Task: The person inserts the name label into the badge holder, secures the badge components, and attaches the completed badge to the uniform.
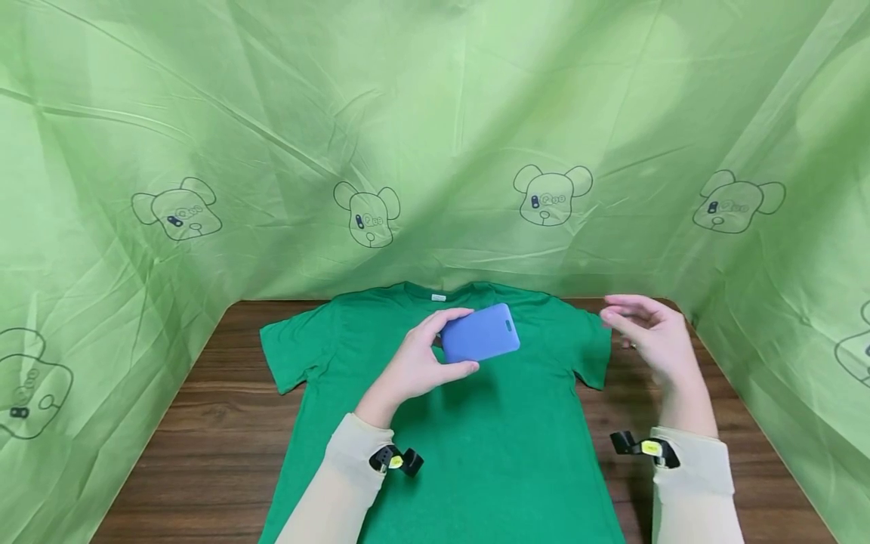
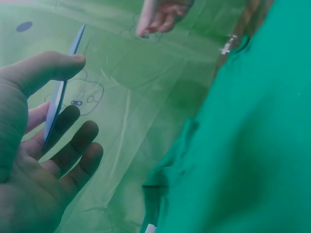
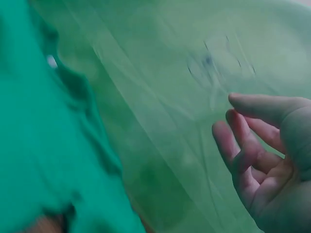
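Note:
My left hand (image 1: 424, 359) pinches a thin blue card holder (image 1: 479, 333) by its edges, thumb on the near side and fingers on the far side. A small slot shows at the holder's right end. It is held above the chest of a green T-shirt (image 1: 476, 446) that lies spread flat, collar away from me. The left wrist view shows the card holder (image 2: 60, 92) nearly edge-on between thumb and fingers. My right hand (image 1: 652, 340) hovers near the shirt's right sleeve, fingers loosely bent. In the right wrist view nothing is seen in that hand (image 3: 267, 155).
A dark wooden table (image 1: 211, 423) carries the shirt. Light green cloth (image 1: 448, 113) printed with bear-head outlines walls the back and both sides. A small clear plastic piece (image 2: 227, 44) lies on the table beside the shirt, partly behind my right hand in the head view.

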Demonstrator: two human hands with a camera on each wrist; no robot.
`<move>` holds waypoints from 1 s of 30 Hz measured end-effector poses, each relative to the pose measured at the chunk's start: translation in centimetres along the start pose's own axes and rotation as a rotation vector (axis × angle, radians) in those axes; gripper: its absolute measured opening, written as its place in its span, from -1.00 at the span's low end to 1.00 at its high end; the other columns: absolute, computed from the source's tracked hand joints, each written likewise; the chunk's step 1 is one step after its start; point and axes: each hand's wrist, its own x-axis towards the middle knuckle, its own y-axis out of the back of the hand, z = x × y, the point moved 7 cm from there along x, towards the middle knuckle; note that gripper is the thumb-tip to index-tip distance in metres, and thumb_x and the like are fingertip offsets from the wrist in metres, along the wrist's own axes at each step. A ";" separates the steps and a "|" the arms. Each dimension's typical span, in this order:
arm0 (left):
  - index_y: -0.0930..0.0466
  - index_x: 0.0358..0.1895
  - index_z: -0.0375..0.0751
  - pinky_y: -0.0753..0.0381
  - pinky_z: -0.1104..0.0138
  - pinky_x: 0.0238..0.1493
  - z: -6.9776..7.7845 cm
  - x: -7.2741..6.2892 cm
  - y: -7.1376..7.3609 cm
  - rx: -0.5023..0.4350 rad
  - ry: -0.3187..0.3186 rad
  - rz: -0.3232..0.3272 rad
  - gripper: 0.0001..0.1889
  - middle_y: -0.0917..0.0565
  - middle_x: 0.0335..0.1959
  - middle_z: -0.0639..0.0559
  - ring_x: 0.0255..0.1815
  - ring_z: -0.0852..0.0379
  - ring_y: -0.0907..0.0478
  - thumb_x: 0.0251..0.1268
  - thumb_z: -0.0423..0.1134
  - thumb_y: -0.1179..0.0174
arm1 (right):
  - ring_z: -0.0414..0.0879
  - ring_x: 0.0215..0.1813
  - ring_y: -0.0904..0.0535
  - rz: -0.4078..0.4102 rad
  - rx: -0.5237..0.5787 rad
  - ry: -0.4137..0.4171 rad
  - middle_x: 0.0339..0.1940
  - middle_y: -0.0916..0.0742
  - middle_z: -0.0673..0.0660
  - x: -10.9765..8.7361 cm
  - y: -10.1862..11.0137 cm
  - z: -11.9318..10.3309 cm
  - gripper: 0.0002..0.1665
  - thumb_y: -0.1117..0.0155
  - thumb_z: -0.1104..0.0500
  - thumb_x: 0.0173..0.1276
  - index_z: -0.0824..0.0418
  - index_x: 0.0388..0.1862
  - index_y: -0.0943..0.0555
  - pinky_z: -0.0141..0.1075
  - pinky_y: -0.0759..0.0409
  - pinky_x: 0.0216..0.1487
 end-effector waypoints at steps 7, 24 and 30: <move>-0.46 0.58 0.20 -0.67 -0.08 0.18 -0.1 -0.1 -0.2 0.000 0.006 -0.011 -0.18 -0.55 0.50 0.08 0.27 -0.04 -0.58 0.27 -0.10 -0.63 | -0.42 -0.21 -0.73 0.076 -0.424 -0.061 -0.15 -0.82 -0.31 -0.3 4.9 3.2 -0.65 -0.53 0.13 0.52 0.16 0.22 -0.76 -0.48 -0.66 -0.31; -0.46 0.59 0.23 -0.67 0.03 0.19 -0.2 0.0 -0.5 -0.004 0.016 -0.033 -0.18 -0.53 0.51 0.11 0.30 -0.02 -0.56 0.28 -0.07 -0.62 | 0.45 0.42 -0.54 0.106 -0.763 -0.144 0.39 -0.69 0.42 -0.4 7.6 8.8 -0.27 -0.40 -0.04 0.62 0.27 0.60 -0.51 0.41 -0.37 0.39; -0.46 0.59 0.21 -0.67 0.01 0.20 -0.1 -0.1 -0.5 -0.003 0.016 -0.029 -0.18 -0.54 0.51 0.10 0.30 -0.02 -0.56 0.28 -0.06 -0.62 | 0.47 0.46 -0.49 0.071 -0.757 -0.164 0.33 -0.71 0.44 -0.3 7.3 9.6 -0.27 -0.36 -0.05 0.65 0.33 0.59 -0.50 0.48 -0.19 0.50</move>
